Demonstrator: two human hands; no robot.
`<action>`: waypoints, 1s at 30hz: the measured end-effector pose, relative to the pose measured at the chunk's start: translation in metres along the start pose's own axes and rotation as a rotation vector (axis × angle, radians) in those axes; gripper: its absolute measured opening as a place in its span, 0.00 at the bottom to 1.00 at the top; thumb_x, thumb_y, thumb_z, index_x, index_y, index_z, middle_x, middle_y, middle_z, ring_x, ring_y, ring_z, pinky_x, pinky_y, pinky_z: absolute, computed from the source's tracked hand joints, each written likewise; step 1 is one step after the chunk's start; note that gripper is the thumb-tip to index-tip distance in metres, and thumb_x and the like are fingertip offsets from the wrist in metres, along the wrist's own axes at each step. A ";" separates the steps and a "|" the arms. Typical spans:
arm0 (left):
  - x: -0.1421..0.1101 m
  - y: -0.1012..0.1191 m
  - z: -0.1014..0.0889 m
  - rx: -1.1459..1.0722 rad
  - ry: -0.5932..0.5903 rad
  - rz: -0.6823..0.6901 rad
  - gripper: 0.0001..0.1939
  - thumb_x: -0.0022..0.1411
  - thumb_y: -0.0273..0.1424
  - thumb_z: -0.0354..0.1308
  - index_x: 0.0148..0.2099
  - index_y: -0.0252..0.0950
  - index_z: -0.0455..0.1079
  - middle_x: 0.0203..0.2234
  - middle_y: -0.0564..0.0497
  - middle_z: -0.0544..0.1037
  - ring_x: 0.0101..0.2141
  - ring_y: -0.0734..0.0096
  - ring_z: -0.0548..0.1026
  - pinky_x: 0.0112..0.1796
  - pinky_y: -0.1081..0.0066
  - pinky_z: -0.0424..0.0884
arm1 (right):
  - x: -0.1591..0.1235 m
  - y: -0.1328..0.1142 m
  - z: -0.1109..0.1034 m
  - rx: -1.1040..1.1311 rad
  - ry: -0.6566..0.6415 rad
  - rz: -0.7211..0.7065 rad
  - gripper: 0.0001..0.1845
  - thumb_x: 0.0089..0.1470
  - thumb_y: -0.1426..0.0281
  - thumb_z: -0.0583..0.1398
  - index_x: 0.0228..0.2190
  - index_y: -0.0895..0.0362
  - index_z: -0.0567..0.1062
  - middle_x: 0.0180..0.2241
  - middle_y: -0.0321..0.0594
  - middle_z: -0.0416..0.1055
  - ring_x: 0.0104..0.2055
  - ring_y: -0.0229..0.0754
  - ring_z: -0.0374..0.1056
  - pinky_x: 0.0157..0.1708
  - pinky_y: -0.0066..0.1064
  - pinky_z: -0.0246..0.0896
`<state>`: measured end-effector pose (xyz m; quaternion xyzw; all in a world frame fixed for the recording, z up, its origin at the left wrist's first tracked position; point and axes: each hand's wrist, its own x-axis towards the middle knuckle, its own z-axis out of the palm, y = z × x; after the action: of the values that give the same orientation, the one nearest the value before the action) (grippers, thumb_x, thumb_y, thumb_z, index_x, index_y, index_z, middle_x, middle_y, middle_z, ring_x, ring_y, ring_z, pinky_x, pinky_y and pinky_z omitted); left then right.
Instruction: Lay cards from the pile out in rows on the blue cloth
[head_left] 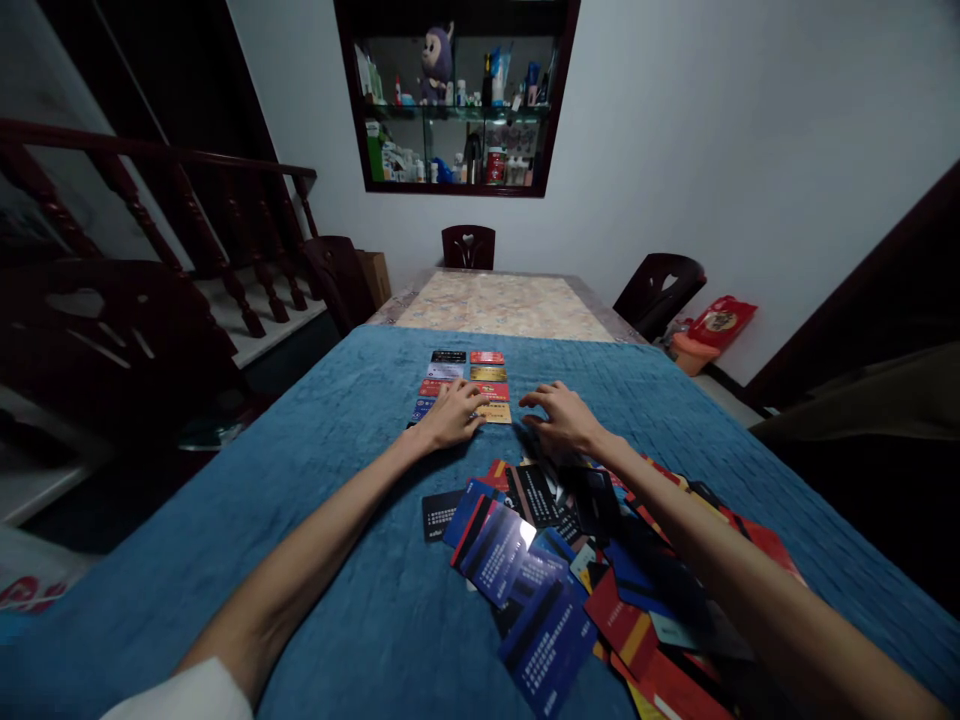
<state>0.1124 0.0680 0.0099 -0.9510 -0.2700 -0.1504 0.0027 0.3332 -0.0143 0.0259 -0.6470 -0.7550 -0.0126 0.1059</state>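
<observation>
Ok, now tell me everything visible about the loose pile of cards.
The loose pile of cards looks glossy and plastic: blue, black, red and yellow, many with dark stripes and white print. They overlap at odd angles; one blue card catches glare. It lies on the blue cloth. The right hand is by its far edge, its forearm hiding part; contact is unclear.

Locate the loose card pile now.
In the head view, the card pile lies mostly right of centre on the blue cloth, nearer the camera than the card rows.
</observation>
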 end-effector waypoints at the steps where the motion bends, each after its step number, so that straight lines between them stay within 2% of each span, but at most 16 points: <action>1: 0.001 0.004 -0.001 -0.015 0.014 0.025 0.14 0.65 0.31 0.56 0.53 0.36 0.70 0.50 0.43 0.71 0.53 0.54 0.62 0.52 0.53 0.62 | -0.005 0.002 -0.002 -0.004 0.012 0.005 0.15 0.58 0.66 0.59 0.46 0.52 0.77 0.46 0.44 0.74 0.47 0.50 0.63 0.43 0.37 0.57; 5: 0.004 0.024 -0.005 -0.089 0.051 0.134 0.15 0.62 0.27 0.57 0.52 0.37 0.71 0.50 0.44 0.72 0.53 0.54 0.63 0.52 0.53 0.62 | -0.026 0.013 -0.006 -0.026 0.088 0.007 0.13 0.58 0.67 0.59 0.44 0.52 0.79 0.42 0.44 0.76 0.45 0.48 0.64 0.42 0.35 0.58; 9: 0.002 0.054 -0.008 -0.177 0.053 0.260 0.16 0.60 0.25 0.57 0.51 0.36 0.71 0.49 0.45 0.74 0.53 0.54 0.63 0.52 0.53 0.61 | -0.047 0.024 -0.009 -0.023 0.160 0.004 0.12 0.57 0.67 0.59 0.42 0.52 0.79 0.40 0.43 0.76 0.44 0.49 0.64 0.42 0.36 0.58; 14: -0.005 0.097 -0.010 -0.194 -0.042 0.484 0.21 0.58 0.22 0.55 0.54 0.38 0.69 0.55 0.45 0.72 0.57 0.52 0.59 0.53 0.52 0.59 | -0.069 0.031 -0.012 0.020 0.235 -0.007 0.11 0.58 0.67 0.59 0.41 0.53 0.80 0.39 0.44 0.77 0.44 0.49 0.64 0.42 0.37 0.60; 18: -0.006 0.120 -0.009 -0.185 -0.115 0.601 0.27 0.56 0.20 0.56 0.58 0.39 0.66 0.58 0.46 0.70 0.62 0.53 0.55 0.57 0.52 0.55 | -0.083 0.033 -0.011 0.022 0.268 -0.030 0.12 0.58 0.68 0.57 0.40 0.53 0.80 0.38 0.44 0.77 0.44 0.50 0.64 0.42 0.39 0.61; 22: -0.004 0.127 -0.004 -0.120 -0.179 0.648 0.26 0.58 0.21 0.54 0.59 0.39 0.64 0.59 0.48 0.68 0.64 0.53 0.53 0.60 0.52 0.50 | -0.093 0.032 -0.008 0.005 0.277 -0.035 0.11 0.58 0.68 0.58 0.39 0.52 0.80 0.38 0.44 0.77 0.44 0.50 0.64 0.43 0.40 0.61; 30: -0.002 0.117 0.007 -0.041 -0.146 0.603 0.23 0.60 0.22 0.53 0.57 0.38 0.65 0.57 0.44 0.69 0.62 0.51 0.56 0.54 0.53 0.58 | -0.106 0.025 -0.002 0.034 0.324 -0.069 0.11 0.60 0.67 0.56 0.40 0.52 0.79 0.38 0.45 0.76 0.44 0.49 0.64 0.42 0.41 0.62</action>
<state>0.1727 -0.0323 0.0115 -0.9964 0.0278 -0.0794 0.0084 0.3732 -0.1136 0.0061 -0.6082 -0.7500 -0.1074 0.2367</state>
